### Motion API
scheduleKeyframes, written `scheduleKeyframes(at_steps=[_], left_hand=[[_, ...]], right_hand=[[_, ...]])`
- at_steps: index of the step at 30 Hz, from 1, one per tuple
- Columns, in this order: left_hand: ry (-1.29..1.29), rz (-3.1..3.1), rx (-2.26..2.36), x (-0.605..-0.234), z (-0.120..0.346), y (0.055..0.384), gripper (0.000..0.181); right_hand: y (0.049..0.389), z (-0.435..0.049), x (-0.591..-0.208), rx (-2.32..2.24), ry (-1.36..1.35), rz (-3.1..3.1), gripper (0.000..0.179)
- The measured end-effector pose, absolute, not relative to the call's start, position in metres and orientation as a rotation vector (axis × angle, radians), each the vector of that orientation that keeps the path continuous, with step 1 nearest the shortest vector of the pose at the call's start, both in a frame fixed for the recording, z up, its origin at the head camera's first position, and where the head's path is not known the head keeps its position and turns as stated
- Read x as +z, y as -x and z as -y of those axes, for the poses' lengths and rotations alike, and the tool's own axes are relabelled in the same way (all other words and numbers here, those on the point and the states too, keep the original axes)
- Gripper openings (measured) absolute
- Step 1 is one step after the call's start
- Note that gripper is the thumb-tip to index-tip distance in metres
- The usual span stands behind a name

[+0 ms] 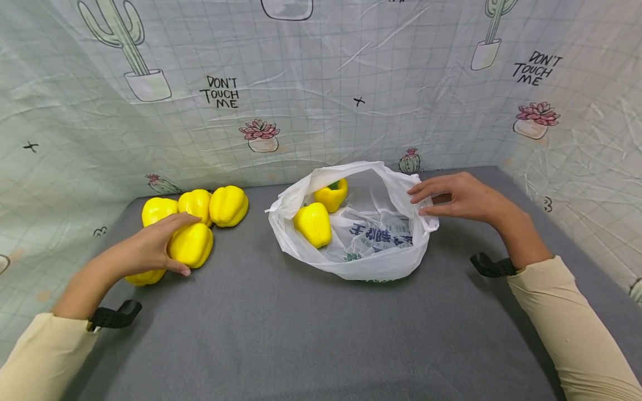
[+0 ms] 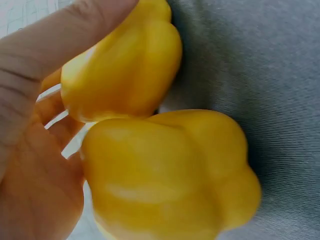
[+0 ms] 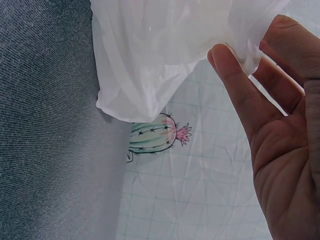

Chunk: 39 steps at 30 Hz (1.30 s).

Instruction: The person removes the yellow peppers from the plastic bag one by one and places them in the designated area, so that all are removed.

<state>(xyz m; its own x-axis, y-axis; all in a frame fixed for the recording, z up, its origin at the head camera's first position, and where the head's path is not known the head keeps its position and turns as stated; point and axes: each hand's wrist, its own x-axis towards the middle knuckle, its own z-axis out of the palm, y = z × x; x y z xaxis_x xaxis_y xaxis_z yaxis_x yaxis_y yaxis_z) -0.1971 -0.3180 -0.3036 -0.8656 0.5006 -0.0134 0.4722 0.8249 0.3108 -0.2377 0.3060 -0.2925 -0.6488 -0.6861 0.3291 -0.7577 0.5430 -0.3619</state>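
Note:
On the left of the table, my left hand curls round a yellow bell pepper, the thumb in front of it and the fingers over its far side. The left wrist view shows this pepper under the thumb, with another bell pepper right against it. In the middle stands a white plastic bag, its mouth wide open. Two yellow bell peppers lie inside it, toward the left. My right hand holds the bag's right rim between thumb and fingers; the rim shows there in the right wrist view.
Behind and beside my left hand lie several more yellow bell peppers. The grey tabletop runs back to a patterned cloth hanging behind and at both sides. Printed lettering shows inside the bag.

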Motion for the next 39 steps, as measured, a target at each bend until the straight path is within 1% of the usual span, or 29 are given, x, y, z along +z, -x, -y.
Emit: scheduleKeyframes(at_steps=[3,7,9,12,19,27,39], left_hand=[[-0.786,-2.915,0.439,-0.299,0.314,0.196,0.099],[-0.798,-2.932,0.434,-0.288,0.307,0.193,0.084],[-0.831,-2.936,0.460,-0.282,0.303,0.192,0.077],[-0.894,-2.948,0.490,-0.276,0.296,0.190,0.072],[-0.939,-2.980,0.574,-0.269,0.271,0.188,0.068],[-0.989,-2.974,0.544,-0.262,0.244,0.190,0.067],[-1.144,-2.950,0.527,-0.247,0.199,0.197,0.062]], right_hand=[[0.238,-0.306,-0.292,0.727,-1.243,2.622,0.028],[0.237,-0.306,-0.292,0.738,-1.247,2.608,0.028],[0.238,-0.307,-0.292,0.741,-1.245,2.607,0.028],[0.237,-0.307,-0.292,0.743,-1.241,2.610,0.029],[0.237,-0.306,-0.291,0.757,-1.241,2.615,0.029],[0.237,-0.307,-0.292,0.752,-1.263,2.599,0.029],[0.237,-0.308,-0.290,0.735,-1.288,2.580,0.029]])
